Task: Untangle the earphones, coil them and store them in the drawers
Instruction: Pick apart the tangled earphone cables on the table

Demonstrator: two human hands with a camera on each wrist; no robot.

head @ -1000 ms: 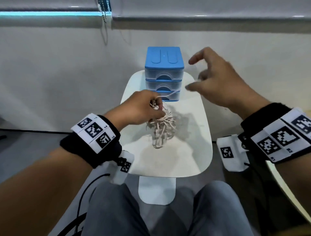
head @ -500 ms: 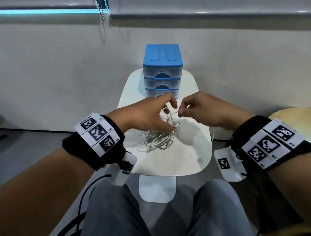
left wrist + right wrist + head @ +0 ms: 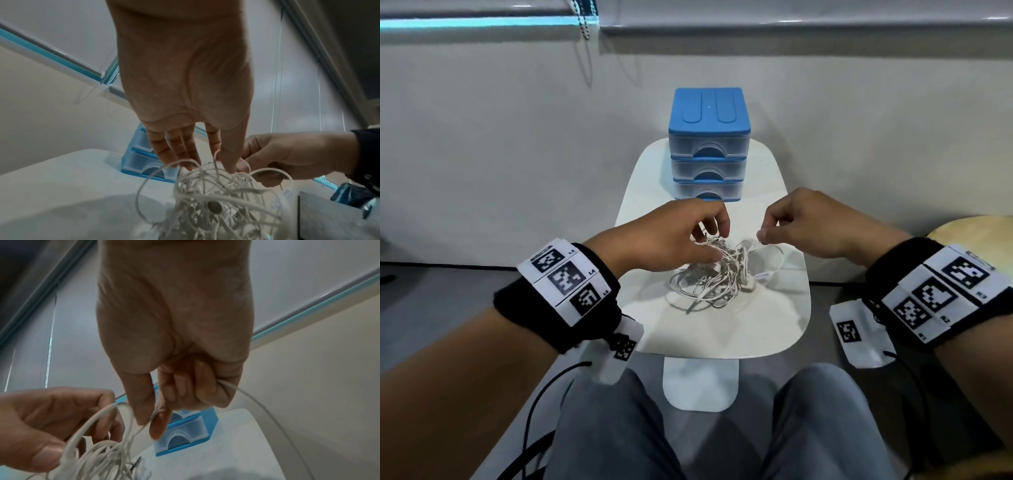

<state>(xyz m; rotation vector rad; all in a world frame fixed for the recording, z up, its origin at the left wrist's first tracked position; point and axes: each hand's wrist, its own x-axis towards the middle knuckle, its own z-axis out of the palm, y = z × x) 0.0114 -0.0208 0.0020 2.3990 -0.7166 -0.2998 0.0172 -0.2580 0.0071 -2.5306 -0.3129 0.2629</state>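
1. the person's knees in grey trousers point(image 3: 619, 428) sat nearest, below the edge of the small white rounded table point(image 3: 722, 335).
2. the tangled bundle of thin white earphone cords point(image 3: 715, 277) lay in a loose heap on the middle of that table.
3. the left hand point(image 3: 671, 236) hung over the heap's left side, thumb and curled fingers gripping strands at its top.
4. the right hand point(image 3: 815, 226) hovered just right of the heap, thumb and forefinger pinching one cord that looped back down into it.
5. the blue-topped, three-tier translucent plastic drawer unit point(image 3: 709, 144) stood at the table's far end, all drawers pushed in.
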